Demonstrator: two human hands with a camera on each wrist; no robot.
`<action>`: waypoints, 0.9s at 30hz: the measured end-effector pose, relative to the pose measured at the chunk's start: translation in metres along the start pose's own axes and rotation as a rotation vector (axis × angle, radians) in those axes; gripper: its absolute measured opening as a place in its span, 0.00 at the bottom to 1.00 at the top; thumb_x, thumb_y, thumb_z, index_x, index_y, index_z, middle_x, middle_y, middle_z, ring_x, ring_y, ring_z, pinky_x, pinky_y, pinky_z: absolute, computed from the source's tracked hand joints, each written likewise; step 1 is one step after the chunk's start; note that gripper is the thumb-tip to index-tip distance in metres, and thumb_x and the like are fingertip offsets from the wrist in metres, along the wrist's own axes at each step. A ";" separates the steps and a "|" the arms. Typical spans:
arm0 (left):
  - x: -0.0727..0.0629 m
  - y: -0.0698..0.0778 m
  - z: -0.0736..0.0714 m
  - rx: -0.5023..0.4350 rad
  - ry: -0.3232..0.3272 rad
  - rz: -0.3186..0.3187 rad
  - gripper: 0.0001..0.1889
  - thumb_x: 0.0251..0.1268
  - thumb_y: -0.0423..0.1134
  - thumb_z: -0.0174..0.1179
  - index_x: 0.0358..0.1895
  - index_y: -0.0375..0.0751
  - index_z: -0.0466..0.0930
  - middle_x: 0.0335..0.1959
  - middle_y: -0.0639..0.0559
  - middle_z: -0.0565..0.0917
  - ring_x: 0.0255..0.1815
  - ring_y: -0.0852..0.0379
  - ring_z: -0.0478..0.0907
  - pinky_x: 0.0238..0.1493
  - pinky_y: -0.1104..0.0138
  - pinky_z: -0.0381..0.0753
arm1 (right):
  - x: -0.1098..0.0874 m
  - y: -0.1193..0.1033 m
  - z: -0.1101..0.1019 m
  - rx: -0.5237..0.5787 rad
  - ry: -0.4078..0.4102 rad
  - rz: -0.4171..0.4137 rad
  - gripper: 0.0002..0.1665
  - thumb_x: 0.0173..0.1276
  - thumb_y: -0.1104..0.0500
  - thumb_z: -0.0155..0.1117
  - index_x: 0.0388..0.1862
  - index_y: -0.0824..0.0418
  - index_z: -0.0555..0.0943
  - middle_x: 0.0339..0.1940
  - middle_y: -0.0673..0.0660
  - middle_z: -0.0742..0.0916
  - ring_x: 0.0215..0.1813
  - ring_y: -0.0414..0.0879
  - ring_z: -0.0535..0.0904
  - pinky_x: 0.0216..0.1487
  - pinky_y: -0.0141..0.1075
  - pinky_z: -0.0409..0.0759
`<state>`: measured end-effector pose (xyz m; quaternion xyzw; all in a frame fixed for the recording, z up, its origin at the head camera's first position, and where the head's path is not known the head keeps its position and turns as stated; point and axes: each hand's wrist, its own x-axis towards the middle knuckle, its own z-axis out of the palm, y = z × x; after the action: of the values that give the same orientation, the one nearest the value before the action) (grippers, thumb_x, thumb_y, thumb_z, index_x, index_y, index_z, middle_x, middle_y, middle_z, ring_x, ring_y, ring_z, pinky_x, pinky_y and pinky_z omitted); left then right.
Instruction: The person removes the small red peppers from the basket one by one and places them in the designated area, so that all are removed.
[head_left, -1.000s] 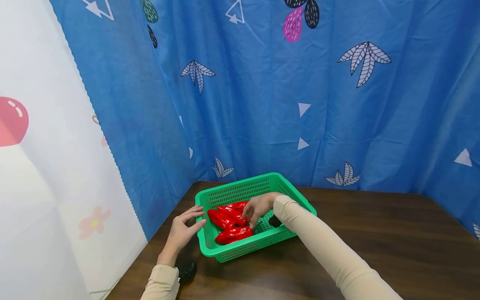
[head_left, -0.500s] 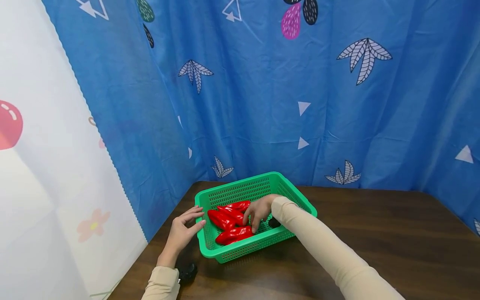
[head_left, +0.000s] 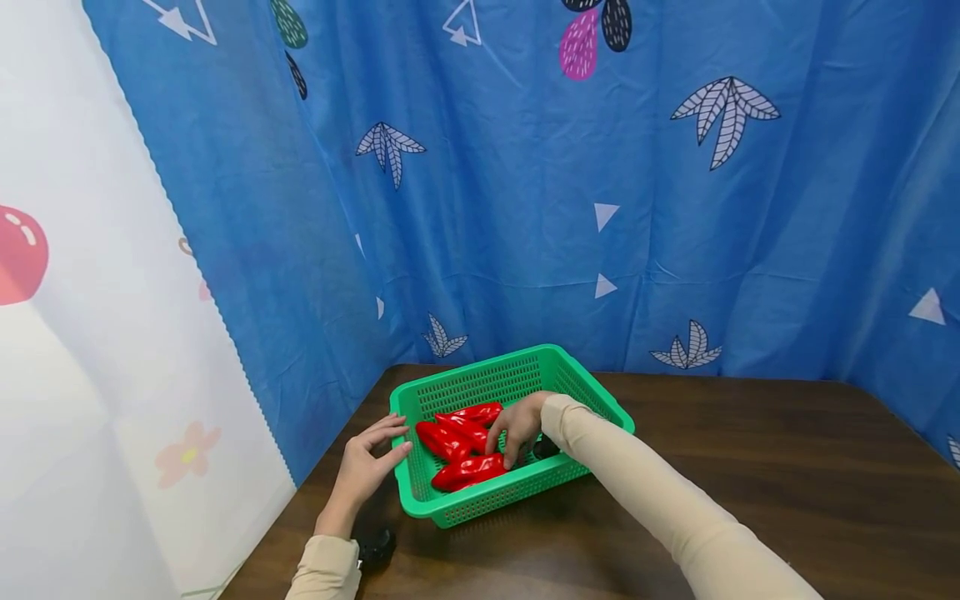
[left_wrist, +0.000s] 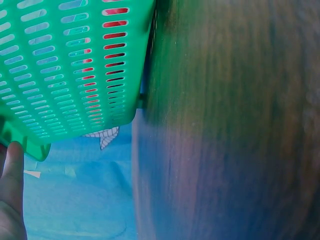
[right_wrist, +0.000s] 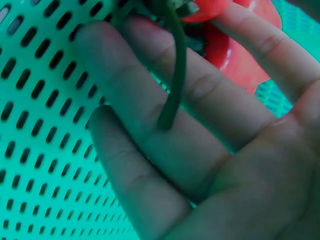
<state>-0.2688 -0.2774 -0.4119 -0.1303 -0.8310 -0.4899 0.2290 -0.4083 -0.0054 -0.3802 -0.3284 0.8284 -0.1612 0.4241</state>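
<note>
Several glossy red peppers lie in the left half of a green plastic basket in the head view. My right hand reaches down into the basket, its fingertips at the right ends of the peppers. In the right wrist view a green stem crosses the fairly straight fingers, and red pepper flesh shows behind them. The thumb is hidden there. At the basket's left rim rests my left hand, fingers loosely extended; a fingertip touches the rim in the left wrist view.
The basket stands on a dark wooden table. A blue patterned curtain hangs behind it, and a white printed cloth hangs at the left. Black wrist devices sit under both sleeves.
My right hand has shifted slightly right and lower among the peppers, its fingers closer to their ends. The left hand and the basket stay in place.
</note>
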 end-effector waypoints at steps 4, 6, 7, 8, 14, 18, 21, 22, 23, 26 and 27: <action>0.000 0.000 0.000 0.005 -0.001 -0.018 0.16 0.59 0.29 0.70 0.49 0.25 0.85 0.59 0.34 0.83 0.70 0.37 0.72 0.59 0.81 0.71 | -0.001 0.001 0.000 0.047 -0.012 -0.014 0.26 0.68 0.63 0.68 0.65 0.53 0.78 0.68 0.54 0.75 0.53 0.48 0.85 0.63 0.44 0.81; 0.000 0.000 0.000 0.005 -0.001 -0.024 0.16 0.59 0.29 0.70 0.50 0.25 0.85 0.59 0.35 0.83 0.70 0.38 0.72 0.59 0.81 0.72 | -0.001 0.001 0.000 0.049 -0.019 -0.020 0.24 0.69 0.63 0.68 0.63 0.52 0.79 0.65 0.53 0.76 0.53 0.47 0.85 0.61 0.42 0.81; 0.000 0.000 0.000 0.004 -0.003 -0.022 0.16 0.59 0.29 0.70 0.50 0.25 0.85 0.59 0.35 0.83 0.70 0.38 0.72 0.60 0.81 0.72 | -0.001 0.001 -0.001 0.045 -0.022 -0.020 0.23 0.69 0.62 0.68 0.62 0.51 0.79 0.63 0.52 0.76 0.52 0.46 0.85 0.60 0.42 0.82; -0.001 0.000 0.000 0.004 -0.006 -0.020 0.16 0.59 0.29 0.70 0.50 0.26 0.85 0.60 0.36 0.83 0.70 0.38 0.71 0.60 0.80 0.72 | -0.001 0.001 -0.001 0.037 -0.025 -0.021 0.22 0.69 0.62 0.68 0.61 0.50 0.79 0.61 0.52 0.78 0.52 0.45 0.85 0.58 0.41 0.82; -0.002 -0.002 -0.001 -0.003 -0.012 0.019 0.16 0.60 0.30 0.69 0.51 0.27 0.85 0.61 0.34 0.82 0.70 0.37 0.71 0.61 0.78 0.73 | -0.002 0.000 -0.003 0.010 -0.035 -0.009 0.19 0.69 0.60 0.68 0.58 0.50 0.79 0.55 0.52 0.80 0.49 0.42 0.84 0.54 0.42 0.80; -0.002 -0.003 -0.001 -0.002 -0.015 0.022 0.17 0.60 0.30 0.70 0.51 0.26 0.85 0.61 0.34 0.81 0.70 0.36 0.71 0.62 0.78 0.73 | -0.002 0.001 -0.002 -0.002 -0.028 -0.024 0.14 0.69 0.60 0.68 0.51 0.53 0.79 0.45 0.50 0.82 0.43 0.40 0.83 0.44 0.36 0.79; -0.002 -0.003 -0.001 0.000 -0.018 0.013 0.17 0.60 0.30 0.70 0.52 0.26 0.84 0.61 0.35 0.82 0.71 0.37 0.71 0.62 0.78 0.73 | -0.002 0.003 -0.002 -0.028 -0.024 -0.041 0.10 0.68 0.59 0.69 0.44 0.53 0.78 0.34 0.48 0.82 0.35 0.39 0.77 0.36 0.32 0.73; -0.002 -0.003 -0.002 0.002 -0.018 0.010 0.17 0.60 0.30 0.70 0.52 0.26 0.84 0.61 0.35 0.82 0.71 0.37 0.71 0.62 0.78 0.73 | -0.002 0.003 -0.003 -0.041 -0.023 -0.044 0.09 0.68 0.59 0.70 0.42 0.53 0.78 0.31 0.48 0.81 0.33 0.39 0.74 0.35 0.32 0.72; -0.002 -0.003 -0.002 0.003 -0.019 0.010 0.17 0.60 0.30 0.70 0.52 0.26 0.84 0.61 0.35 0.82 0.71 0.37 0.71 0.62 0.78 0.73 | -0.002 0.004 -0.003 -0.051 -0.020 -0.045 0.09 0.68 0.58 0.70 0.41 0.53 0.78 0.31 0.48 0.80 0.33 0.39 0.73 0.35 0.32 0.71; -0.001 -0.002 -0.002 0.006 -0.021 0.006 0.17 0.60 0.31 0.70 0.52 0.26 0.85 0.61 0.36 0.82 0.71 0.38 0.71 0.62 0.79 0.72 | -0.002 0.004 -0.003 -0.090 -0.005 -0.040 0.08 0.68 0.56 0.70 0.41 0.52 0.78 0.34 0.47 0.80 0.34 0.39 0.72 0.36 0.32 0.71; -0.001 -0.002 -0.002 0.007 -0.021 0.006 0.17 0.60 0.31 0.70 0.51 0.26 0.85 0.61 0.36 0.82 0.71 0.38 0.71 0.62 0.79 0.72 | -0.003 0.004 -0.003 -0.104 0.003 -0.035 0.09 0.68 0.55 0.70 0.41 0.52 0.78 0.36 0.47 0.79 0.35 0.39 0.72 0.37 0.31 0.71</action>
<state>-0.2682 -0.2799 -0.4135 -0.1369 -0.8346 -0.4851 0.2222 -0.4112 -0.0008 -0.3790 -0.3642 0.8305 -0.1259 0.4023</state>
